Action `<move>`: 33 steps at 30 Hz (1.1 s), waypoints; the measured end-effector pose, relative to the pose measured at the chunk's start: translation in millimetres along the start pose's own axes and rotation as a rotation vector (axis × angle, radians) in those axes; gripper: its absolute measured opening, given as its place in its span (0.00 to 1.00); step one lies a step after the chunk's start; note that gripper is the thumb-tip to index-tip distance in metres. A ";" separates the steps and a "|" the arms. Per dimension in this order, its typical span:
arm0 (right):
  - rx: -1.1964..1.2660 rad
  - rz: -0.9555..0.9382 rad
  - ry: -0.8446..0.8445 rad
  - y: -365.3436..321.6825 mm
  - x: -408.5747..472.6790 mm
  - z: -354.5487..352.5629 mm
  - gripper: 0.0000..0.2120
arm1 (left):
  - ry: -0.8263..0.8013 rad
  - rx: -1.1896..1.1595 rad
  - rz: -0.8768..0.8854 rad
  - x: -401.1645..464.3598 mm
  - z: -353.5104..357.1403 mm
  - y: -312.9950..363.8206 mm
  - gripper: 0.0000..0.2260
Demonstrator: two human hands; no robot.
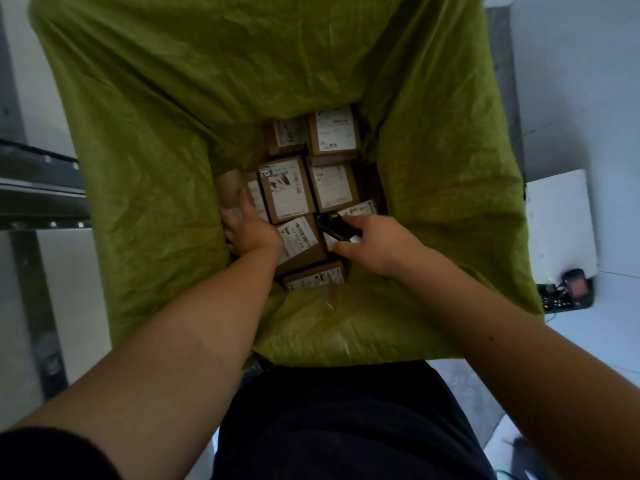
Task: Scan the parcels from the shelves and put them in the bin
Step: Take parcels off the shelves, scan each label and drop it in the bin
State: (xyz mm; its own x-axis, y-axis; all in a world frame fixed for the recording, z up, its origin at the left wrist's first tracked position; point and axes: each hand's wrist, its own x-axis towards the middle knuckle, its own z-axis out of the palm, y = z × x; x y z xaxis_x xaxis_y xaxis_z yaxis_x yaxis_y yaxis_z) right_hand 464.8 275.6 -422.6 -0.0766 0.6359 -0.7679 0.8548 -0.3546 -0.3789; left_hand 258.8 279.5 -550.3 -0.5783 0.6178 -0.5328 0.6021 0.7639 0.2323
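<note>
Cardboard parcels (292, 188) already cover the bin (138, 133) floor, one at the left being pressed down by the spread left hand (249, 230) while a scanner (337, 228) is gripped in the right hand (377, 247).

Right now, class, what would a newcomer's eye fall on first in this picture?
The big green bag lining the bin fills most of the view. At its bottom lie brown cardboard parcels with white labels. Both hands reach in: the left hand touches a parcel at the left edge, and the right hand holds a black scanner.
</note>
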 end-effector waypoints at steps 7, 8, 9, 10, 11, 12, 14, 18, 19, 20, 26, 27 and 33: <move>-0.032 -0.020 -0.025 -1.7 6.1 3.1 0.35 | -0.047 0.370 0.208 20.6 -1.8 -8.5 0.38; -0.045 -0.027 -0.031 -3.3 7.0 4.1 0.35 | -0.060 0.457 0.233 21.5 -1.5 -9.2 0.39; -0.054 -0.031 -0.035 -4.9 7.8 5.1 0.35 | -0.071 0.540 0.255 21.5 -2.8 -9.4 0.40; -0.063 -0.034 -0.036 -6.3 8.4 6.0 0.35 | -0.081 0.621 0.280 21.1 -1.5 -11.2 0.40; -0.071 -0.038 -0.036 -7.7 8.9 6.4 0.36 | -0.090 0.687 0.304 20.6 -1.0 -13.4 0.40; -0.076 -0.043 -0.038 -8.9 9.5 6.6 0.36 | -0.099 0.737 0.333 20.4 -0.6 -15.7 0.41; -0.079 -0.048 -0.049 -10.6 10.2 7.5 0.36 | -0.124 0.849 0.390 17.4 -1.8 -19.9 0.39; -0.094 -0.035 -0.063 -11.9 11.5 9.3 0.35 | -0.261 1.233 0.467 17.0 -12.1 -12.4 0.32; -0.104 -0.032 -0.065 -12.6 11.9 9.5 0.35 | -0.284 1.306 0.449 18.2 -14.9 -9.8 0.34; -0.115 -0.031 -0.065 -13.3 12.1 9.5 0.35 | -0.297 1.369 0.439 19.6 -16.4 -8.6 0.36; -0.109 -0.026 -0.056 -11.1 12.0 12.3 0.35 | -0.329 1.638 0.453 21.0 -22.4 -5.5 0.43; -0.109 -0.026 -0.054 -10.0 12.1 13.0 0.35 | -0.332 1.660 0.458 21.2 -23.9 -4.9 0.43; -0.117 -0.024 -0.058 -4.9 12.3 15.3 0.35 | -0.288 1.756 0.460 28.6 -26.4 -6.0 0.49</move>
State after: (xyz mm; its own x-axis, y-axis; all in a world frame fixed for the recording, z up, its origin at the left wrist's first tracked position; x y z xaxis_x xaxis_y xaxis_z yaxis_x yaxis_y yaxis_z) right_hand 451.8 274.7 -438.0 -0.1244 0.6010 -0.7895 0.9061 -0.2554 -0.3372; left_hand 224.1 297.4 -545.4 -0.2337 0.5053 -0.8307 0.5885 -0.6066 -0.5345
